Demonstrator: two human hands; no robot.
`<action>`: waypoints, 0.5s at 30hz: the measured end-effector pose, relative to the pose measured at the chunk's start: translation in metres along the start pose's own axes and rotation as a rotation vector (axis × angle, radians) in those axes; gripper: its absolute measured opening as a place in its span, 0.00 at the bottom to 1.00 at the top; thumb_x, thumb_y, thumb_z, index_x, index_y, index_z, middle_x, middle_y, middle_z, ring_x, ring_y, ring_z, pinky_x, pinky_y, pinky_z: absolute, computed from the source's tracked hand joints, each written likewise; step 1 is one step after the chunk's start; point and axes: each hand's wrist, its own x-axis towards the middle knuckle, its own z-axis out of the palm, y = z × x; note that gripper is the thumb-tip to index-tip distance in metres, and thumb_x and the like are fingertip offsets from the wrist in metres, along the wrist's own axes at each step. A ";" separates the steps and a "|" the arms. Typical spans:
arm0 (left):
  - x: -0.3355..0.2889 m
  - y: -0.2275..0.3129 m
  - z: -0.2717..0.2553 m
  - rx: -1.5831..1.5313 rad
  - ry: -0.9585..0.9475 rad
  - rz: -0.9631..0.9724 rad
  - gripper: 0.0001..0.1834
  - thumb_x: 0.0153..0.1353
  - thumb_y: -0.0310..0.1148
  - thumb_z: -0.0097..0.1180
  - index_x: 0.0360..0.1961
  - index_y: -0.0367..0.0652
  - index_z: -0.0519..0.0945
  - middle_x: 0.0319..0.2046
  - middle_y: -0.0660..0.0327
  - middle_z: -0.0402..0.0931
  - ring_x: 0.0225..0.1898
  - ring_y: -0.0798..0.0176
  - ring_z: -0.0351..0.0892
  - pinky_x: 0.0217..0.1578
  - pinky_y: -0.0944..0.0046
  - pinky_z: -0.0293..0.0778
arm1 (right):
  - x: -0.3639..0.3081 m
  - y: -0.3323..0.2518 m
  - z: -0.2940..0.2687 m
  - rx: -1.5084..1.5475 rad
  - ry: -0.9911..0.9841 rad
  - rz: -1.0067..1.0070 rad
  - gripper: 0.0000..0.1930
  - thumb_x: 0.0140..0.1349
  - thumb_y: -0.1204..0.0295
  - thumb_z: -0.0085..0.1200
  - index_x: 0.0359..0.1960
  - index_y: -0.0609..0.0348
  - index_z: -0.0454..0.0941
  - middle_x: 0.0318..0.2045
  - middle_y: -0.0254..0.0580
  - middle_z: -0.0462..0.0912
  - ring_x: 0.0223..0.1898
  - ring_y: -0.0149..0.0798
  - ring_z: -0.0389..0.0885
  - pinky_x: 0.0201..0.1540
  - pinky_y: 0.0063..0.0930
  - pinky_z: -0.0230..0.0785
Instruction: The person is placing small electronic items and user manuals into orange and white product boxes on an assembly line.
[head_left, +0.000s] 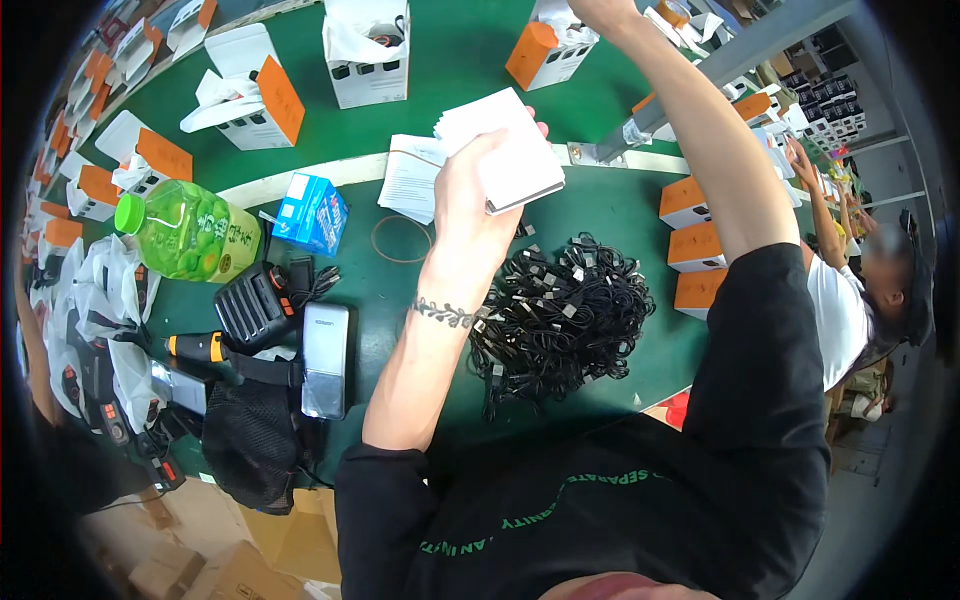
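A thick stack of white booklets (522, 152) sits in my left hand (466, 190), with the fingers wrapped round it above the middle of the green table. My right hand (602, 10) reaches to the far edge of the view, beside an open white-and-orange box (553, 52) with white wrapping sticking out. The right fingers are cut off by the picture's edge. Just left of my left hand lies a smaller pile of printed leaflets (410, 172). A heap of coiled black USB cables (570, 320) lies below the stack. Near my left wrist is a rubber band (402, 240).
Open boxes (270, 105) line the far strip, and orange-topped boxes (695, 247) stand at the right. At left are a green bottle (195, 235), a blue carton (311, 215), a power bank (326, 360) and a black mesh bag (250, 430). A metal post (700, 80) rises at right; a person (840, 310) sits beyond.
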 end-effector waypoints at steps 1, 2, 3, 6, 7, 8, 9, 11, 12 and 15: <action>0.001 0.000 0.000 -0.002 -0.001 0.001 0.26 0.60 0.23 0.51 0.62 0.32 0.67 0.53 0.46 0.76 0.55 0.49 0.77 0.58 0.51 0.75 | -0.004 0.006 -0.002 -0.001 -0.001 -0.002 0.06 0.56 0.70 0.54 0.28 0.50 0.85 0.25 0.45 0.83 0.30 0.48 0.86 0.33 0.44 0.78; 0.001 0.000 -0.001 0.007 -0.014 0.009 0.26 0.61 0.23 0.51 0.62 0.32 0.67 0.53 0.46 0.76 0.55 0.49 0.77 0.58 0.51 0.75 | -0.006 0.007 -0.004 0.067 -0.014 0.010 0.07 0.57 0.71 0.54 0.32 0.48 0.86 0.26 0.47 0.84 0.32 0.49 0.86 0.34 0.44 0.78; 0.001 0.000 -0.002 0.016 -0.027 0.017 0.26 0.61 0.23 0.51 0.62 0.32 0.67 0.53 0.46 0.76 0.55 0.49 0.77 0.58 0.51 0.75 | -0.007 0.007 -0.004 0.135 -0.027 0.023 0.09 0.57 0.71 0.54 0.35 0.46 0.87 0.28 0.48 0.84 0.33 0.50 0.86 0.36 0.44 0.78; 0.001 0.001 -0.001 0.034 -0.026 0.020 0.26 0.61 0.23 0.50 0.62 0.32 0.67 0.54 0.46 0.76 0.55 0.48 0.77 0.58 0.51 0.75 | -0.006 0.009 0.010 -0.345 -0.370 0.443 0.12 0.55 0.70 0.56 0.40 0.42 0.88 0.31 0.49 0.86 0.36 0.51 0.86 0.40 0.43 0.79; 0.002 0.001 0.000 0.035 -0.024 0.016 0.26 0.61 0.23 0.50 0.62 0.32 0.67 0.54 0.46 0.76 0.55 0.48 0.77 0.58 0.51 0.75 | -0.015 0.011 0.013 -0.344 -0.373 0.446 0.12 0.55 0.70 0.56 0.40 0.42 0.88 0.31 0.49 0.86 0.36 0.51 0.86 0.40 0.43 0.79; 0.001 0.002 0.000 0.041 -0.018 0.018 0.25 0.62 0.23 0.50 0.62 0.32 0.67 0.55 0.46 0.75 0.56 0.48 0.77 0.58 0.50 0.75 | -0.029 0.009 0.015 -0.056 -0.255 0.207 0.13 0.54 0.69 0.57 0.40 0.42 0.88 0.33 0.49 0.86 0.38 0.50 0.86 0.42 0.43 0.78; 0.001 0.002 0.000 0.048 -0.012 0.021 0.25 0.63 0.23 0.49 0.62 0.32 0.67 0.55 0.45 0.75 0.57 0.48 0.76 0.57 0.50 0.75 | -0.040 0.009 0.016 0.228 -0.130 -0.032 0.13 0.53 0.68 0.57 0.40 0.42 0.88 0.34 0.49 0.87 0.40 0.50 0.86 0.44 0.43 0.78; 0.001 0.002 -0.003 0.087 -0.007 0.014 0.25 0.63 0.23 0.49 0.62 0.33 0.66 0.56 0.45 0.75 0.57 0.47 0.77 0.57 0.50 0.75 | -0.027 -0.010 0.022 0.044 -0.398 0.154 0.13 0.52 0.67 0.57 0.40 0.42 0.88 0.35 0.48 0.87 0.41 0.50 0.86 0.45 0.43 0.78; 0.002 0.003 -0.005 0.119 -0.006 0.015 0.25 0.64 0.23 0.49 0.63 0.34 0.65 0.56 0.45 0.75 0.57 0.47 0.77 0.57 0.49 0.75 | -0.014 -0.021 0.020 -0.146 -0.664 0.332 0.13 0.52 0.66 0.57 0.40 0.42 0.88 0.36 0.47 0.87 0.42 0.49 0.86 0.47 0.43 0.78; 0.005 0.003 -0.001 0.223 -0.032 0.097 0.27 0.64 0.23 0.48 0.66 0.40 0.62 0.57 0.44 0.74 0.56 0.47 0.78 0.55 0.50 0.77 | -0.029 -0.013 0.005 -0.061 -0.548 0.183 0.12 0.51 0.65 0.57 0.38 0.45 0.88 0.39 0.45 0.87 0.42 0.48 0.86 0.47 0.42 0.77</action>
